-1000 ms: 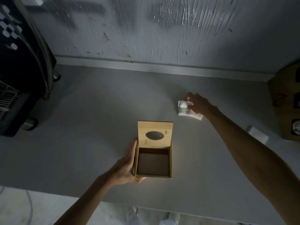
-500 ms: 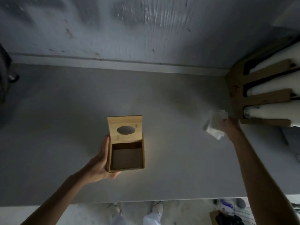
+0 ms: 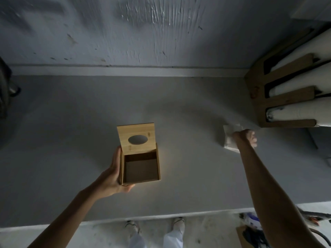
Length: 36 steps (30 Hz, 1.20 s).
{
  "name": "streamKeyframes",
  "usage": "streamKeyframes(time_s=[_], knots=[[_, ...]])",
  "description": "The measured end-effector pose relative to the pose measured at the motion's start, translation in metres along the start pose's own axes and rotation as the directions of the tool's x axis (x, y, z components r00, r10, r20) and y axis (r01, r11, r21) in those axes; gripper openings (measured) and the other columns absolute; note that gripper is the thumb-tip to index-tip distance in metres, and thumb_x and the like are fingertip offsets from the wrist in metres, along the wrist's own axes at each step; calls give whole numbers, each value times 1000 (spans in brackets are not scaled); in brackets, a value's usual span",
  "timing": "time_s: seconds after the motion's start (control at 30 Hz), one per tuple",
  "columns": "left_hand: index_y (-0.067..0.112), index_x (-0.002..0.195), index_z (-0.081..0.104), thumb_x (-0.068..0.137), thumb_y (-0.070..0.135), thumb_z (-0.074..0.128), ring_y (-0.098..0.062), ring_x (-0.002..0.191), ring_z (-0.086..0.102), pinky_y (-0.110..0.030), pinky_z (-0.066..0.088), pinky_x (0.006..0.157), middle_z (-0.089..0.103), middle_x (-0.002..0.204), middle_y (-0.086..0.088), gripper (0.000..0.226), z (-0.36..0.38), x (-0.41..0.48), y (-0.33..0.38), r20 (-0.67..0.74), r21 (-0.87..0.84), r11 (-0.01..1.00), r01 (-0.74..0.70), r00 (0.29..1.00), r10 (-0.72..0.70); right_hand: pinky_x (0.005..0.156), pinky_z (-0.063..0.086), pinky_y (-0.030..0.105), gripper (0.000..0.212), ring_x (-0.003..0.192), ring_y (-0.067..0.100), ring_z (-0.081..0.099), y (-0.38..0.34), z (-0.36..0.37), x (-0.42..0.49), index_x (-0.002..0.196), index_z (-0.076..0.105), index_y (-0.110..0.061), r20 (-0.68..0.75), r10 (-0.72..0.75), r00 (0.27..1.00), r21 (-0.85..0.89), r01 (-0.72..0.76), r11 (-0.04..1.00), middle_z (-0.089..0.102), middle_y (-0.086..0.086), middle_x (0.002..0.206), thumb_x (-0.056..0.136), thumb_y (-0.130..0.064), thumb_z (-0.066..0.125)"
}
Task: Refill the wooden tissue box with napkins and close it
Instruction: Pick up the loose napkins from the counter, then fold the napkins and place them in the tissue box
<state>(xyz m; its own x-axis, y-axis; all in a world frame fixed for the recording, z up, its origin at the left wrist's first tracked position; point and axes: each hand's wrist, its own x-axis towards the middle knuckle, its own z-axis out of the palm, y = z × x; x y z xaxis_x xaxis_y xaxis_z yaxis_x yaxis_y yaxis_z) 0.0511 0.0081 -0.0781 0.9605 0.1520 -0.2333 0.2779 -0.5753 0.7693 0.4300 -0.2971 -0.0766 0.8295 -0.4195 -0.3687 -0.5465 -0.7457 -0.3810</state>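
Note:
The wooden tissue box [image 3: 140,169] stands on the grey counter [image 3: 71,140] near the middle, empty inside. Its hinged lid [image 3: 137,138], with an oval hole, is tipped up and back. My left hand [image 3: 112,178] cups the box's left side and front corner. Far to the right, my right hand [image 3: 245,137] is closed on a bunch of white napkins [image 3: 230,138], held just above the counter near the wooden rack.
A wooden rack [image 3: 286,97] with white rolls stands at the right against the wall. A dark appliance [image 3: 4,93] shows at the left edge. The counter's front edge runs below the box, with feet and floor clutter beneath.
My right hand picked the napkins up off the counter and carried them right, toward the wooden rack. The view swung right. My left hand stayed on the box.

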Motion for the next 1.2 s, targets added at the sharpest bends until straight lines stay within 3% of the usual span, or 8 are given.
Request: streamKeyframes(time_s=[0.3, 0.4, 0.57, 0.67, 0.77, 0.93, 1.1, 1.2], knots=[[35, 142, -35, 66, 39, 84, -19, 141, 30, -45, 44, 108, 7, 160, -4, 141, -2, -9, 8, -20, -112, 991, 76, 997, -79, 96, 43, 40, 45, 119, 37, 52, -4, 62, -126, 124, 52, -11, 296, -469, 832, -130, 522, 843, 54, 21, 128, 81, -18, 63], [45, 145, -14, 73, 9, 82, 1, 128, 44, -23, 50, 98, 34, 144, 22, 125, 3, -15, 32, -39, -308, 946, 104, 992, -122, 78, 46, 38, 33, 98, 35, 54, 20, 87, -186, 116, 51, -9, 369, -631, 683, -64, 696, 716, 51, 19, 119, 85, -12, 61], [31, 145, 26, 72, -2, 79, -15, 121, 56, -33, 55, 93, 55, 130, 5, 96, 22, -24, 42, -210, -451, 888, 88, 957, -201, 72, 46, 38, 31, 90, 34, 58, 54, 83, -228, 114, 45, -6, 326, -483, 813, 177, 450, 876, 60, 18, 104, 87, -6, 57], [13, 136, 42, 71, 2, 79, -22, 101, 64, -44, 57, 85, 60, 117, -2, 76, 66, -33, 44, -462, -461, 856, 233, 761, -456, 70, 53, 43, 35, 86, 28, 57, 74, 63, -233, 119, 46, -6, 444, -291, 848, 467, 58, 882, 61, 15, 102, 87, -2, 57], [4, 128, 41, 78, -3, 73, -25, 86, 54, -19, 49, 73, 53, 110, -18, 60, 128, -42, 81, -537, -643, 679, 355, 424, -730, 61, 49, 35, 27, 82, 29, 57, 105, 50, -244, 102, 61, -4, 511, -301, 805, 654, -137, 744, 61, 10, 85, 86, 11, 47], [17, 118, 53, 84, 19, 74, -19, 100, 67, -21, 55, 80, 67, 110, -4, 41, 198, -33, 149, -223, -849, 499, 174, 739, -636, 61, 52, 30, 24, 76, 25, 58, 158, 38, -256, 114, 58, 6, 541, -302, 785, 723, -251, 643, 61, 19, 90, 94, -1, 48], [20, 106, 62, 80, 23, 73, -14, 93, 69, -33, 56, 86, 72, 99, 0, 29, 188, 3, 175, -389, -671, 740, 45, 828, -403, 79, 50, 31, 18, 93, 19, 51, 176, 18, -216, 110, 58, -14, 557, -387, 735, 767, -276, 580, 58, 16, 105, 93, -9, 55], [13, 102, 62, 88, 9, 67, -11, 91, 66, -20, 50, 84, 70, 98, -3, 15, 165, 35, 189, -479, -392, 911, -130, 874, -82, 84, 51, 27, 47, 101, 23, 55, 162, -21, -184, 124, 48, -4, 297, -603, 741, 845, 90, 527, 56, 16, 109, 81, 5, 64]])
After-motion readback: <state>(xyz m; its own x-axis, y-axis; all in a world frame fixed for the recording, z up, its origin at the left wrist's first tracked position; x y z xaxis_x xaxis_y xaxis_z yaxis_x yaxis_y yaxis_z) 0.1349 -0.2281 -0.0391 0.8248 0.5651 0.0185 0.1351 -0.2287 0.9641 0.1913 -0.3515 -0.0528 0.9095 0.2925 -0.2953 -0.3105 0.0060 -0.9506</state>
